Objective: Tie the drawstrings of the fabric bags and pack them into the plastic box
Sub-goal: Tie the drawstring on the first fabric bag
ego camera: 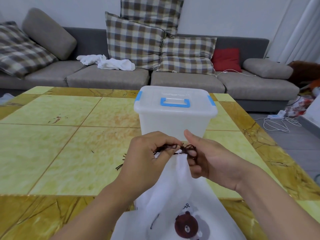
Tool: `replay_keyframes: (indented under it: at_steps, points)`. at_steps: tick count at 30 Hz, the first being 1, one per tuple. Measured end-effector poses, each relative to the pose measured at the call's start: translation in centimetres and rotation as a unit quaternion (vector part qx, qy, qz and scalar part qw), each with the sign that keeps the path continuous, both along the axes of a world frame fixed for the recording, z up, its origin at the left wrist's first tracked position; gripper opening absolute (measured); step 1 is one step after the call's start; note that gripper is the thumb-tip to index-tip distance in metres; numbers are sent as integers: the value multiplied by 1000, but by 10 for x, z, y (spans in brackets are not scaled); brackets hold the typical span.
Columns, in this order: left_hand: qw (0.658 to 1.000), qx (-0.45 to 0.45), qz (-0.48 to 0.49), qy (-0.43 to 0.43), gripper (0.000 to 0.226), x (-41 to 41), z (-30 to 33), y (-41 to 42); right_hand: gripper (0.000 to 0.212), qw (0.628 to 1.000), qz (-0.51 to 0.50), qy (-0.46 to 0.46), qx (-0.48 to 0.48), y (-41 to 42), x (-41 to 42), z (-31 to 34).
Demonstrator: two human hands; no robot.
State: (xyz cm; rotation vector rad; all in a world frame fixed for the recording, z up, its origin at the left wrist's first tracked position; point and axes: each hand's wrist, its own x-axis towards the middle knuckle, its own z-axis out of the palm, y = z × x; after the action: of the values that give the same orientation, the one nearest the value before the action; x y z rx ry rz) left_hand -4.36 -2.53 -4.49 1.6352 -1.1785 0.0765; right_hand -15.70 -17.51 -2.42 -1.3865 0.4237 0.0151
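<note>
A white fabric bag [173, 201] with a brown bear print lies at the table's near edge, its gathered neck raised between my hands. My left hand [149, 151] pinches the dark brown drawstring [180, 148] on the left of the neck. My right hand [206, 158] holds the string's loops on the right, thumb up. Loose string ends trail on the table at the left. The translucent plastic box [174, 116], lid shut with blue handle and clips, stands just behind my hands.
The yellow marble-pattern table [69, 144] stretches left and ahead. A grey sofa [107, 75] with plaid cushions and white cloths [107, 62] runs along the back. Cables and a power strip [277, 118] lie on the floor to the right.
</note>
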Motion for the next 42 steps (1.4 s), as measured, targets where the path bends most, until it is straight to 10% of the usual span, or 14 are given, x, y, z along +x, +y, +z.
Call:
replay_keyframes:
  at_steps: [8,14,31,42]
  points:
    - [913,87,-130,377,9,5,10,4,37,932,108,-70,-339,-1,-7,0]
    - [921,72,-106,367,13,6,7,3,30,851,93,-98,-507,1,-6,-6]
    - [996,29,-37,77,31,11,1,10,32,922,33,-175,-344,19,3,-9]
    - [948,33,-89,305,15,1,5,11,31,899,16,-157,-408,12,7,-17]
